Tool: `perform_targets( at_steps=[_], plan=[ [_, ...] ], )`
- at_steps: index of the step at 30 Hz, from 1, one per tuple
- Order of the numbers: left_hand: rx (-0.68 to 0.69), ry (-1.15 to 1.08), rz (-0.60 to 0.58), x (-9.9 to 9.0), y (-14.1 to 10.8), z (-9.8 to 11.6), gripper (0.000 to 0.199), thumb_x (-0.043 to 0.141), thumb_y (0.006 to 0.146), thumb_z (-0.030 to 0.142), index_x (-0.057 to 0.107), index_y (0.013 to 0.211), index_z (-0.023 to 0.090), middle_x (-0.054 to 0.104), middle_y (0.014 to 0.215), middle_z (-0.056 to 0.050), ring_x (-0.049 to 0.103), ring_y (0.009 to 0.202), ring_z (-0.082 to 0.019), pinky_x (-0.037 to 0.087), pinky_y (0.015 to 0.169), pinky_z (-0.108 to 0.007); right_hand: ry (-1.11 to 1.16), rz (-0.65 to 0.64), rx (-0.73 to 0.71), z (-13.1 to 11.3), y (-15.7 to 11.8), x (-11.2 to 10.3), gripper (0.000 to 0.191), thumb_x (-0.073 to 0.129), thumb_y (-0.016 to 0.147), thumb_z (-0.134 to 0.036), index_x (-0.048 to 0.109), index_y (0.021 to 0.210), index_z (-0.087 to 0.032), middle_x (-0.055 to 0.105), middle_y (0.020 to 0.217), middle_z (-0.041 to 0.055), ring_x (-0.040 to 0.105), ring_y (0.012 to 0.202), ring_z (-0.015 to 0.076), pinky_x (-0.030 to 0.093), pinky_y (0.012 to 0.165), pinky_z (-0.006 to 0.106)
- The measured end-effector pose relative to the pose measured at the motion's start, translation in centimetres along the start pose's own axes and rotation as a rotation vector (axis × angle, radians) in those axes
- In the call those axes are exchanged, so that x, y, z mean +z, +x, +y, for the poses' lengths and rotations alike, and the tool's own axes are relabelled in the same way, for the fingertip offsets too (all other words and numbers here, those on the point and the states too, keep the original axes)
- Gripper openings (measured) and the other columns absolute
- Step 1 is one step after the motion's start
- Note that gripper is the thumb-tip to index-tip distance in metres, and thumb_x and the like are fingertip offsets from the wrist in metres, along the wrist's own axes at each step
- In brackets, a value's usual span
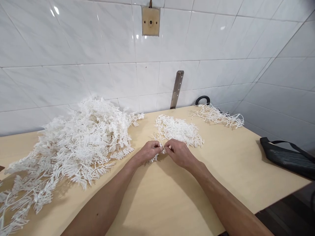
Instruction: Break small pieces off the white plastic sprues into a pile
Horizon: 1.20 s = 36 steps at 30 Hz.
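Observation:
Near the middle of the table, my left hand [153, 150] is closed on a small white branched sprig [154, 158], part of which hangs below the fingers. Close beside it, my right hand [175, 150] has its thumb and fingers pinched at the sprig's upper end; what exactly they grip is too small to tell. Just behind both hands lies a loose pile of white sprigs [178, 129]. A much larger heap of white feathery branches [86, 141] spreads over the left side.
The light wooden table [236, 164] stands against a tiled wall. Thin white stems [219, 116] lie at the back right beside a black ring-shaped handle [202, 98]. A metal strip [177, 89] leans on the wall. A black bag [285, 155] rests at the right edge.

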<state>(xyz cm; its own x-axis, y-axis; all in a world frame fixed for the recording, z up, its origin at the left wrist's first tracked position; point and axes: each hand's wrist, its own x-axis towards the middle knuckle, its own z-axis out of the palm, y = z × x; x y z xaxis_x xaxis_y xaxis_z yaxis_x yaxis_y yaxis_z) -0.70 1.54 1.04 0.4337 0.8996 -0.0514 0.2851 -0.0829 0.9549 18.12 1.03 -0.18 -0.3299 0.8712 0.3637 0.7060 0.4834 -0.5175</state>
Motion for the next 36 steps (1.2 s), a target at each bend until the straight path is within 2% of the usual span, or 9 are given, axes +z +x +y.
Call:
perform_targets(
  at_steps=[2, 5, 10, 12, 16, 18, 25, 31, 36],
  plan=[
    [-0.025, -0.012, 0.005, 0.2, -0.1, 0.2, 0.031, 0.06, 0.077, 0.047, 0.052, 0.072, 0.018, 0.045, 0.062, 0.004, 0.037, 0.056, -0.009, 0.028, 0.05, -0.022, -0.07, 0.072, -0.017, 0.6, 0.0, 0.2, 0.015, 0.049, 0.087, -0.017, 0.063, 0.081, -0.019, 0.067, 0.083, 0.0051, 0.059, 0.071, 0.0161, 0.042, 0.066, 0.028],
    [-0.02, -0.024, 0.048, 0.4, 0.0, 0.2, 0.038, 0.06, 0.078, 0.054, 0.05, 0.07, 0.018, 0.041, 0.06, 0.005, 0.033, 0.054, -0.008, 0.027, 0.049, -0.022, -0.074, 0.166, 0.052, 1.4, 0.1, 0.0, 0.013, 0.051, 0.088, -0.021, 0.063, 0.083, -0.019, 0.069, 0.082, 0.0048, 0.061, 0.073, 0.0174, 0.043, 0.069, 0.029],
    [0.03, -0.05, 0.049, 0.2, 0.4, -0.5, 0.041, 0.061, 0.077, 0.057, 0.053, 0.072, 0.017, 0.046, 0.064, 0.004, 0.039, 0.058, -0.009, 0.034, 0.054, -0.022, -0.02, 0.264, 0.085, 1.2, 0.2, -0.9, 0.024, 0.047, 0.093, -0.03, 0.068, 0.091, -0.019, 0.073, 0.096, 0.0085, 0.064, 0.08, 0.02, 0.046, 0.078, 0.032],
    [0.029, -0.056, 0.04, 0.1, 0.4, -0.6, 0.04, 0.061, 0.077, 0.056, 0.053, 0.073, 0.017, 0.047, 0.065, 0.003, 0.041, 0.059, -0.01, 0.035, 0.055, -0.022, 0.051, 0.223, 0.107, 0.5, 0.2, -1.2, 0.026, 0.048, 0.093, -0.033, 0.07, 0.093, -0.02, 0.073, 0.093, 0.007, 0.063, 0.074, 0.0185, 0.047, 0.074, 0.031],
    [0.035, -0.061, 0.028, 0.0, 0.4, -0.5, 0.037, 0.061, 0.077, 0.053, 0.05, 0.07, 0.017, 0.043, 0.064, 0.004, 0.038, 0.059, -0.009, 0.032, 0.053, -0.022, 0.183, -0.021, 0.15, -0.8, 0.0, -1.5, 0.026, 0.053, 0.09, -0.038, 0.073, 0.089, -0.023, 0.072, 0.078, 0.0012, 0.06, 0.064, 0.0154, 0.044, 0.062, 0.027],
    [0.028, -0.049, 0.029, 0.0, 0.4, -0.5, 0.035, 0.061, 0.077, 0.05, 0.048, 0.07, 0.018, 0.039, 0.063, 0.005, 0.034, 0.058, -0.009, 0.029, 0.052, -0.021, 0.186, -0.078, 0.145, -1.0, -0.1, -1.5, 0.025, 0.055, 0.088, -0.039, 0.074, 0.088, -0.023, 0.072, 0.076, 0.0006, 0.059, 0.064, 0.0152, 0.043, 0.06, 0.026],
    [0.004, 0.006, 0.047, 0.2, 0.6, -0.9, 0.03, 0.056, 0.078, 0.045, 0.048, 0.07, 0.018, 0.038, 0.062, 0.005, 0.033, 0.058, -0.009, 0.028, 0.052, -0.022, 0.091, -0.063, 0.129, -0.9, -0.1, -1.1, 0.021, 0.056, 0.084, -0.034, 0.072, 0.079, -0.021, 0.068, 0.067, 0.0005, 0.056, 0.058, 0.0142, 0.04, 0.057, 0.026],
    [-0.028, 0.052, 0.032, 0.2, 0.6, -1.2, 0.027, 0.055, 0.079, 0.044, 0.047, 0.072, 0.019, 0.04, 0.063, 0.005, 0.038, 0.058, -0.01, 0.031, 0.052, -0.021, 0.108, -0.09, 0.106, -0.9, -0.1, -1.1, 0.02, 0.054, 0.085, -0.032, 0.071, 0.078, -0.022, 0.07, 0.072, 0.001, 0.059, 0.062, 0.015, 0.042, 0.06, 0.026],
    [-0.049, 0.03, 0.072, 0.3, 0.5, -0.6, 0.027, 0.055, 0.078, 0.043, 0.049, 0.07, 0.019, 0.039, 0.061, 0.005, 0.037, 0.056, -0.01, 0.029, 0.05, -0.021, 0.132, -0.099, 0.115, -0.9, -0.1, -1.4, 0.023, 0.053, 0.085, -0.032, 0.07, 0.074, -0.022, 0.071, 0.072, 0.0005, 0.06, 0.064, 0.0156, 0.042, 0.06, 0.026]
  ],
)
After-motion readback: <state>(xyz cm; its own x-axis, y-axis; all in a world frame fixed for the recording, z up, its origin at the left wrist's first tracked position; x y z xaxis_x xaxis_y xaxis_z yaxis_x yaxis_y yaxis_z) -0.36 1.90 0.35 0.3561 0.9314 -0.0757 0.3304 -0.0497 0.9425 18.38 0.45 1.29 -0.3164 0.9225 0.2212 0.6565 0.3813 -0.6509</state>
